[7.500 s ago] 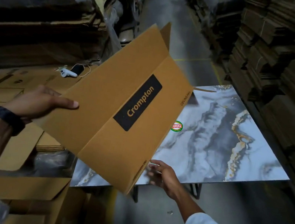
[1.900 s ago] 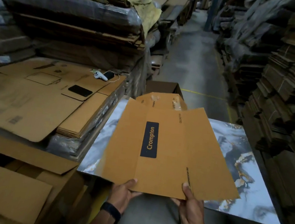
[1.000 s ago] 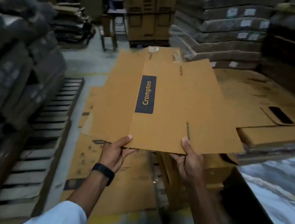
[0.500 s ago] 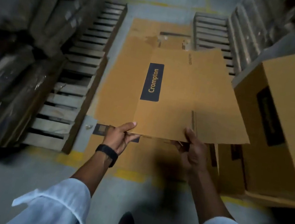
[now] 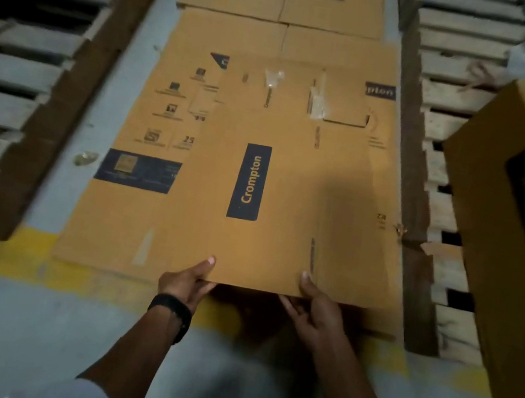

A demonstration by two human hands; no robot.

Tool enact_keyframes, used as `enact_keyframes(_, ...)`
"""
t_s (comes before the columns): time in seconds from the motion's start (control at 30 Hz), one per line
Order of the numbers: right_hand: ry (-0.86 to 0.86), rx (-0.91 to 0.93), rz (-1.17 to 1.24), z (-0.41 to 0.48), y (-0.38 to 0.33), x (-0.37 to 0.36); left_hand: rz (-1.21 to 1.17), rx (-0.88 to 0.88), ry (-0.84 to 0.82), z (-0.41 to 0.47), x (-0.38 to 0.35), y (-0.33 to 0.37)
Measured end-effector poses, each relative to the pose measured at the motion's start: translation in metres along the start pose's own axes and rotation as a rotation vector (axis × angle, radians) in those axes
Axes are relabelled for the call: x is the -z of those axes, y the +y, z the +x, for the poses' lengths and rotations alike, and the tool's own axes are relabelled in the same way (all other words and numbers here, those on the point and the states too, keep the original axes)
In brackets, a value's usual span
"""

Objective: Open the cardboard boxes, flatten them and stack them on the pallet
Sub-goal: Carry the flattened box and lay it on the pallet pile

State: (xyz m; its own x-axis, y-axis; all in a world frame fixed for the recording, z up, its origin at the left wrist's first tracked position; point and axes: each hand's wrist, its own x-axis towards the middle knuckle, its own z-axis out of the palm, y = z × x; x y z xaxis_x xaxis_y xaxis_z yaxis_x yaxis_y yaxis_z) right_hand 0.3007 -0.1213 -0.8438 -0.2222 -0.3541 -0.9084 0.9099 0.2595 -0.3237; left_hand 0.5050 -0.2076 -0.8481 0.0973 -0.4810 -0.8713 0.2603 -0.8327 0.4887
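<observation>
Both hands pinch the near edge of the flattened box (image 5: 274, 201), thumbs on top: left hand (image 5: 186, 281), right hand (image 5: 315, 308). Box sits low over the stack of flat cartons (image 5: 145, 144), between two wooden pallets (image 5: 13, 80); contact unclear.

Both hands grip the near edge of a flattened Crompton box (image 5: 274, 201), left hand (image 5: 186, 281) and right hand (image 5: 316, 307) with thumbs on top. It lies over a stack of flattened cardboard (image 5: 144, 151) between two wooden pallets (image 5: 15, 70). An unflattened Crompton box (image 5: 520, 224) stands at the right.
</observation>
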Motion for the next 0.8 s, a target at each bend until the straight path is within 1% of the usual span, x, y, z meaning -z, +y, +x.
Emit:
enact_keyframes(0.07, 0.043, -0.087, -0.054, 0.023, 0.007, 0.007, -0.051, 0.044, 0.026, 0.023, 0.002, -0.019)
enact_keyframes(0.13, 0.092, -0.182, -0.111, 0.032, 0.008, 0.012, -0.081, 0.099, -0.01, 0.035, 0.004, -0.027)
enact_keyframes(0.2, 0.123, -0.229, -0.079, 0.034, 0.004, 0.016, -0.008, 0.147, -0.062, 0.033, 0.006, -0.026)
enact_keyframes(0.27, 0.128, -0.198, -0.094, 0.021, -0.002, 0.016, 0.138, 0.175, -0.044, 0.017, 0.011, -0.016)
enact_keyframes(0.3, 0.127, -0.162, -0.148, 0.008, -0.005, 0.014, 0.199, 0.172, -0.033, 0.003, 0.013, -0.009)
enact_keyframes(0.37, 0.092, -0.06, -0.254, -0.028, -0.01, 0.008, 0.313, 0.13, -0.062, -0.035, 0.014, 0.009)
enact_keyframes(0.43, 0.059, 0.045, -0.342, -0.079, -0.023, -0.004, 0.466, 0.047, -0.105, -0.085, 0.009, 0.03)
enact_keyframes(0.53, 0.037, 0.2, -0.511, -0.183, -0.062, -0.034, 0.676, -0.119, -0.169, -0.176, -0.01, 0.072)
enact_keyframes(0.6, 0.006, 0.271, -0.533, -0.266, -0.099, -0.055, 0.762, -0.219, -0.204, -0.249, -0.028, 0.107)
enact_keyframes(0.67, -0.004, 0.34, -0.555, -0.349, -0.143, -0.076, 0.812, -0.288, -0.249, -0.327, -0.048, 0.146)
enact_keyframes(0.8, 0.022, 0.437, -0.55, -0.496, -0.23, -0.102, 0.825, -0.342, -0.37, -0.477, -0.092, 0.214)
